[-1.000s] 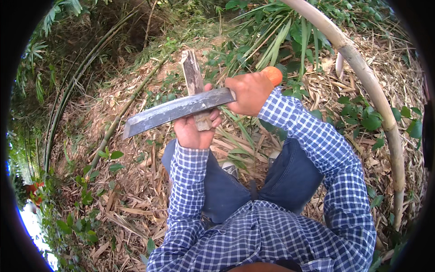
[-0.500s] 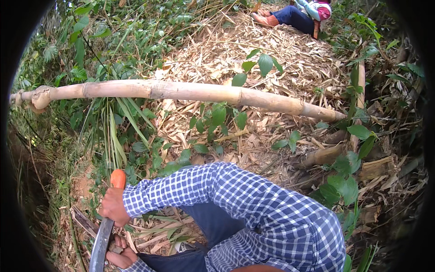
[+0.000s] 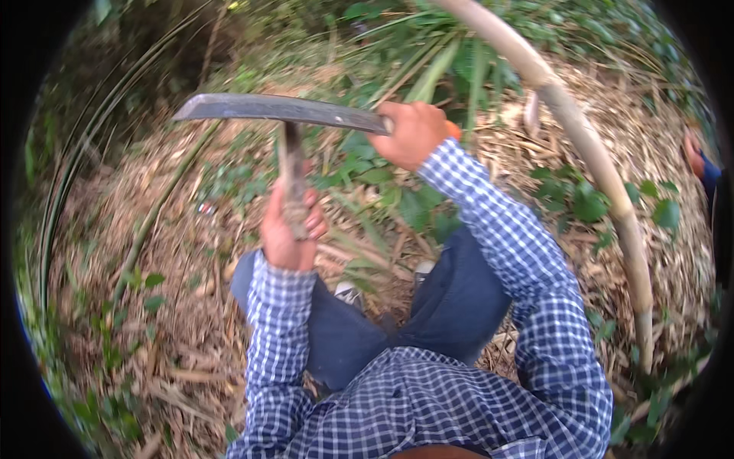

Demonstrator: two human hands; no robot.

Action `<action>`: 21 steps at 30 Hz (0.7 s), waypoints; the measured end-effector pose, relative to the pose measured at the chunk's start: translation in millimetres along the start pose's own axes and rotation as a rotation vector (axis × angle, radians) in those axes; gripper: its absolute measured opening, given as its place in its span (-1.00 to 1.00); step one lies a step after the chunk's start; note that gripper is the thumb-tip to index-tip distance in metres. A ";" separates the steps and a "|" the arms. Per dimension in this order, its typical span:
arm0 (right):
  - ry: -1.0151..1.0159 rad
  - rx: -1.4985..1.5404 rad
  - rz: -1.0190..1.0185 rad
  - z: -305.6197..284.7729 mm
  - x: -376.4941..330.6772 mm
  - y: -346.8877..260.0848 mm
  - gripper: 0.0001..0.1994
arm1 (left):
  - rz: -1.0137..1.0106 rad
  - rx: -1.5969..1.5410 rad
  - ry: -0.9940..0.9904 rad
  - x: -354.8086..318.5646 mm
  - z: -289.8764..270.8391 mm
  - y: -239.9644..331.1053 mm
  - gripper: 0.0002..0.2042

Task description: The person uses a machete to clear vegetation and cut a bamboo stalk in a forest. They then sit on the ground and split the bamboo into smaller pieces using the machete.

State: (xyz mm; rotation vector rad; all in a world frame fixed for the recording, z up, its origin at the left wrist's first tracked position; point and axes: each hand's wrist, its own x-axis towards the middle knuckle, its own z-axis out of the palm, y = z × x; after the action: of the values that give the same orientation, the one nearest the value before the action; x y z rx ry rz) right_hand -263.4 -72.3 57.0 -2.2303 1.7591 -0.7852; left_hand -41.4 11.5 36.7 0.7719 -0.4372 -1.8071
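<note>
Head view: right hand [image 3: 413,134] wrapped tight, fingers pressed around the orange handle of a machete [image 3: 279,109], blade stretching leftward. Just below the blade, left hand [image 3: 289,229] gripping an upright bamboo strip [image 3: 290,180], fingers curled around it, top end touching the blade. Well right of the blade, a long curved bamboo pole [image 3: 604,176] over leaf litter.

I see a long-sleeved shirt [image 3: 428,405] in a blue-and-white check, its buttoned cuffs closed at both wrists. Below it I see dark navy trousers [image 3: 459,306] over both knees, and pale shoe [image 3: 349,292] tips show beneath them. Both hands are bare, ungloved.
</note>
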 end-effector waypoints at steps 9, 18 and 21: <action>-0.076 0.106 -0.428 16.5 -8.6 -46.5 -0.80 | 0.117 0.114 0.219 -7.5 17.8 -3.9 -0.63; -0.028 -0.187 0.104 13.8 47.5 38.0 -0.76 | 0.096 0.275 0.176 -8.9 38.7 -3.7 -0.60; -0.018 -0.160 0.136 -5.4 36.9 46.0 -0.76 | 0.117 0.253 0.141 -6.1 36.7 3.1 -0.61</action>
State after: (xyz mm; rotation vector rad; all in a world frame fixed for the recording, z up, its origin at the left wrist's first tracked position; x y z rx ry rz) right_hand -299.3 -118.9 50.8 -2.1761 2.0043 -0.6139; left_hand -63.2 13.6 67.0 1.0202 -0.6119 -1.5949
